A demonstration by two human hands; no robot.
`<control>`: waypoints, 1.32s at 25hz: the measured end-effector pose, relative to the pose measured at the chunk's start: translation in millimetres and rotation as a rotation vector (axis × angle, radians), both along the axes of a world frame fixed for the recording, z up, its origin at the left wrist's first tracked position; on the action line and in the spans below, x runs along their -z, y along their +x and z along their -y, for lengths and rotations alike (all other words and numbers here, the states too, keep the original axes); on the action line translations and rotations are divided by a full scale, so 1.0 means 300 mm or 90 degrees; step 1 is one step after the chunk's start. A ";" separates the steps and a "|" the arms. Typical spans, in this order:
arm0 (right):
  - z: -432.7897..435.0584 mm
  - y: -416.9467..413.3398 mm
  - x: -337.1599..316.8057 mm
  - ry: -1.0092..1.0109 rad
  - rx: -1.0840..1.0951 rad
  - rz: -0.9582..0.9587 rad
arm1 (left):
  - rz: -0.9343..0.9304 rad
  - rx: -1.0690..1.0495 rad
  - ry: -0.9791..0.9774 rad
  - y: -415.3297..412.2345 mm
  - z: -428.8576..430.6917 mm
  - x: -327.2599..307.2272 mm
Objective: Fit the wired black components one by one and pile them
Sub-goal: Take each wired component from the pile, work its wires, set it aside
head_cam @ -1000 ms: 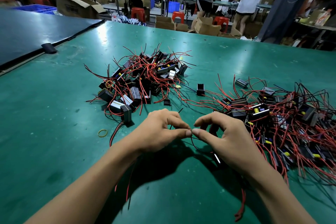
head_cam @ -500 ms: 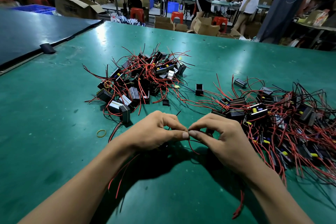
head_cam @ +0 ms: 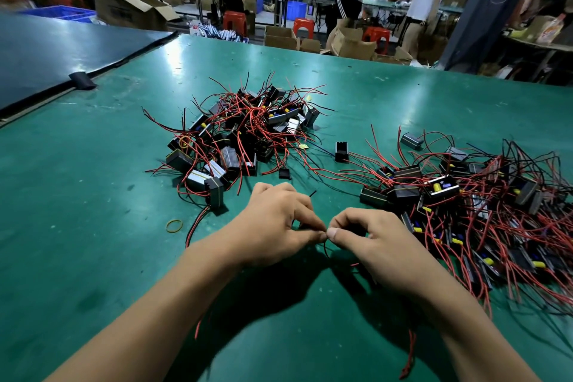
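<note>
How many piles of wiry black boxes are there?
2: left pile beyond the left hand, right pile beside the right hand; more may be hidden past the edge.

no legible text, labels, brands or numbers anywhere

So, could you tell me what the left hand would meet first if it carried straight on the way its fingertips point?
The right hand: the left hand points its pinched thumb and forefinger at the right thumb tip, nearly touching, with only a thin red wire between them.
</note>
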State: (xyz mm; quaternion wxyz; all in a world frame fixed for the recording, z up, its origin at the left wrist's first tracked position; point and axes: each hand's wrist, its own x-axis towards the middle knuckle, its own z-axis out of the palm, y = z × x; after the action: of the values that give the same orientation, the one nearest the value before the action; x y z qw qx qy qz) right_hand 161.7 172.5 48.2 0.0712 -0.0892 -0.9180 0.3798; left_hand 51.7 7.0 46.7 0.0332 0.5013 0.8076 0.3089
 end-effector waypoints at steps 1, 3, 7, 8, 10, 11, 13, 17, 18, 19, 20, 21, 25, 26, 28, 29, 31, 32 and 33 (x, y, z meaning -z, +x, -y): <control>0.000 -0.001 -0.002 0.003 0.004 0.020 | -0.016 0.001 -0.011 0.004 -0.002 0.002; 0.000 -0.002 -0.006 -0.013 0.013 0.044 | -0.037 0.000 -0.022 0.008 -0.006 0.008; -0.006 0.005 -0.015 -0.061 0.018 0.008 | 0.051 -0.022 0.062 -0.007 -0.001 0.018; -0.011 0.005 -0.011 -0.069 0.029 -0.010 | 0.109 -0.030 0.107 -0.015 0.001 0.019; -0.026 -0.001 0.004 -0.052 0.078 -0.038 | 0.206 -0.062 0.192 -0.027 0.002 0.020; -0.032 -0.004 0.013 -0.013 0.103 -0.041 | 0.241 -0.086 0.224 -0.032 0.002 0.022; -0.035 -0.010 0.029 0.074 0.129 -0.021 | 0.289 -0.135 0.241 -0.043 0.004 0.031; -0.030 -0.006 0.029 0.041 0.121 -0.007 | 0.378 -0.164 0.155 -0.064 0.011 0.047; -0.027 -0.003 0.025 0.034 0.104 0.001 | 0.415 -0.149 0.153 -0.069 0.011 0.047; -0.024 -0.003 0.022 0.033 0.082 0.015 | 0.445 -0.129 0.154 -0.072 0.011 0.047; -0.021 -0.004 0.020 0.033 0.062 0.028 | 0.463 -0.108 0.154 -0.071 0.009 0.048; -0.018 -0.005 0.020 0.031 0.050 0.035 | 0.473 -0.091 0.154 -0.070 0.007 0.050; -0.021 -0.013 0.036 0.019 0.109 -0.035 | 0.528 -0.085 0.196 -0.066 -0.003 0.064; -0.023 -0.015 0.038 -0.010 0.138 -0.053 | 0.542 -0.092 0.211 -0.065 -0.006 0.065; -0.024 -0.020 0.041 -0.125 0.165 -0.065 | 0.576 -0.103 0.238 -0.058 -0.013 0.066; -0.023 -0.022 0.042 -0.178 0.158 -0.055 | 0.595 -0.104 0.247 -0.054 -0.016 0.066; -0.019 -0.022 0.043 -0.232 0.126 -0.032 | 0.620 -0.097 0.243 -0.043 -0.021 0.067; -0.015 -0.023 0.043 -0.246 0.110 -0.026 | 0.623 -0.090 0.237 -0.040 -0.022 0.067; -0.013 -0.024 0.043 -0.254 0.097 -0.023 | 0.624 -0.085 0.234 -0.036 -0.024 0.068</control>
State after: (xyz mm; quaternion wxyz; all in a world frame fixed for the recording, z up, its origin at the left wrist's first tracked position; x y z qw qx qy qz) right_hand 154.6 176.5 35.3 0.0973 -0.1639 -0.8139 0.5488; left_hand 40.8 14.1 26.4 0.2989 0.2430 0.6597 0.6453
